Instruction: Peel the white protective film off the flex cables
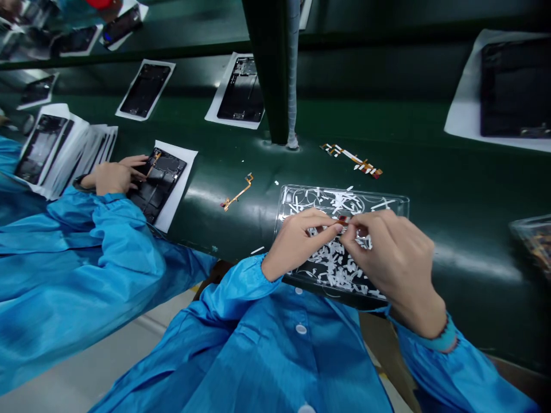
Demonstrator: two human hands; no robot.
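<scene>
Over a clear plastic tray (pixel 407 207) strewn with many white paper-like strips, both my hands meet at a small flex cable (pixel 343 219). My left hand (pixel 301 238) pinches its left side between thumb and fingers. At the other end, my right hand (pixel 385 246) is closed with thumb and forefinger on the cable's edge; most of the cable is hidden by the fingers. Beyond the tray lies a group of orange flex cables (pixel 359 162) with white tabs. A single orange flex cable (pixel 238 194) rests on the table to the left.
A co-worker's hands (pixel 114 175) work on a black device frame (pixel 161 182) at the left, beside a stack of frames on white sheets (pixel 92 146). More frames on sheets (pixel 241 92) line the back. A green post (pixel 271 74) rises behind the tray. Another clear tray (pixel 534 229) stands at right.
</scene>
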